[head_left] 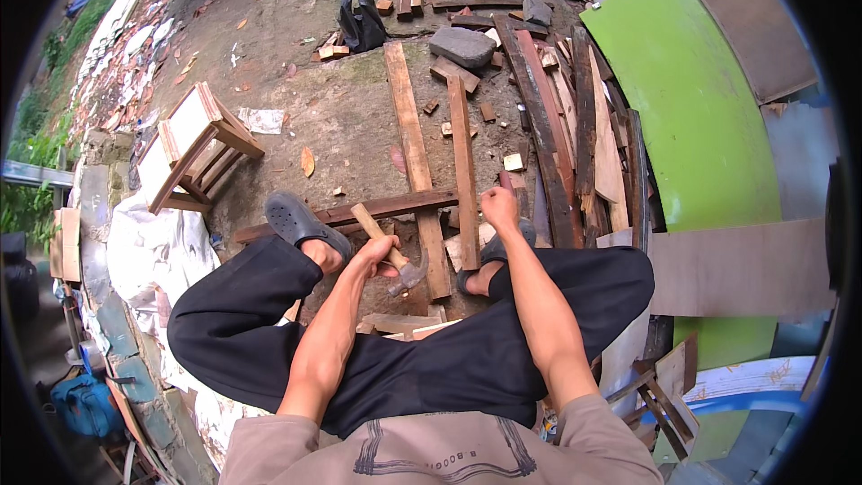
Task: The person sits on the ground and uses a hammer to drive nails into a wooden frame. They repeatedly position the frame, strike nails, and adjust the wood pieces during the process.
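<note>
My left hand (pixel 375 256) grips a claw hammer (pixel 392 253) by its wooden handle, the metal head low beside a long plank (pixel 415 162). My right hand (pixel 499 207) is closed and rests on the near end of a narrower reddish plank (pixel 463 171). Both planks run away from me and lie over a dark cross batten (pixel 359 213). I squat with a grey clog (pixel 301 223) on the batten at the left and the other foot (pixel 492 256) by the right plank. What the right fingers hold is hidden.
A stack of dark and reddish boards (pixel 575 135) lies to the right, next to a curved green panel (pixel 691 117) and a plywood sheet (pixel 745 265). A small wooden stool (pixel 193 148) lies tipped at the left. Stones, offcuts and a black bag (pixel 361 22) lie farther off.
</note>
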Motion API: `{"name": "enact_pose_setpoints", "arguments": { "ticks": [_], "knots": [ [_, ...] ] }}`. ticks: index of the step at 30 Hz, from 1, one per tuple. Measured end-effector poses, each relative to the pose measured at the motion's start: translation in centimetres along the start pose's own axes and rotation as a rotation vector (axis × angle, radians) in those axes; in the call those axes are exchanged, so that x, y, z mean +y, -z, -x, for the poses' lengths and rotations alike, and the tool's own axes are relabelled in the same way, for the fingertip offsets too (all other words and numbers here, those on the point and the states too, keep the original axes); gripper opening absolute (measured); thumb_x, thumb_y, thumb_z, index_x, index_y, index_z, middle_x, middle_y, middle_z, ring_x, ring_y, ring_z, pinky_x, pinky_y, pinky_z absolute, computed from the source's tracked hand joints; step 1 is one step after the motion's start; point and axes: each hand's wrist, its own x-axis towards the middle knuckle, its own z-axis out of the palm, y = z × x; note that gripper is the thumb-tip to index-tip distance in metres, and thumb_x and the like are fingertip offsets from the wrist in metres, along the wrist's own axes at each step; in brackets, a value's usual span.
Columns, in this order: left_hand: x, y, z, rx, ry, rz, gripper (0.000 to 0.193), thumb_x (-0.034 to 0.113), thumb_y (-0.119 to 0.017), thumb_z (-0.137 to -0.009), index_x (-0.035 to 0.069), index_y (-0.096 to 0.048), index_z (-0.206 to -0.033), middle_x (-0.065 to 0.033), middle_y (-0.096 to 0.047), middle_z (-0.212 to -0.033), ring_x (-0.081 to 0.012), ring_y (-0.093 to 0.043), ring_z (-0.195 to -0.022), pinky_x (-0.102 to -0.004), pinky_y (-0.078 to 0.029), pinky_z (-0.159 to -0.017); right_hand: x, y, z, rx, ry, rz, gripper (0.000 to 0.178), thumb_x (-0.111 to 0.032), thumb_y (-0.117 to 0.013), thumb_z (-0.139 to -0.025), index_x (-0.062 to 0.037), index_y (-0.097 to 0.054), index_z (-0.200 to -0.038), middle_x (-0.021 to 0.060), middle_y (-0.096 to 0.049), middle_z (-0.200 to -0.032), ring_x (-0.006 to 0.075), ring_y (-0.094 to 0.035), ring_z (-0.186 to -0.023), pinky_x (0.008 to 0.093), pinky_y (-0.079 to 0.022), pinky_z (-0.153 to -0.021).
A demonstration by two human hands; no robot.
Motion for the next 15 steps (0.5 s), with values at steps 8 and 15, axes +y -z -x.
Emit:
{"name": "enact_pose_setpoints", "arguments": {
  "ticks": [8, 15],
  "knots": [
    [-0.4, 0.1, 0.7, 0.149, -0.148, -0.074, 0.038, 0.028, -0.059, -0.085, -0.006, -0.063, -0.102, -0.0156, -0.073, -0.085, -0.0268, -0.071, -0.065, -0.0376, -0.059, -0.05, -0.2, -2.9, -3.3, 0.017, -0.057, -0.607, 0.04, -0.027, -0.068, -0.089, -0.0039, -0.065, -0.122, 0.0056, -0.07, -0.078, 0.0114, -0.062, -0.059, 0.0277, -0.049, -0.056],
    [0.6, -1.2, 4.8, 0.575, -0.295, -0.627, 0.059, 0.053, -0.065, -0.08, -0.002, -0.072, -0.1, -0.0254, -0.07, -0.099, -0.038, -0.069, -0.096, -0.0457, -0.055, -0.083, -10.0, -7.5, 8.2, -0.573, 0.301, -0.631, 0.064, -0.058, -0.06, -0.091, 0.0017, -0.064, -0.113, 0.0089, -0.069, -0.094, 0.017, -0.063, -0.074, 0.0313, -0.053, -0.067]
  ]
}}
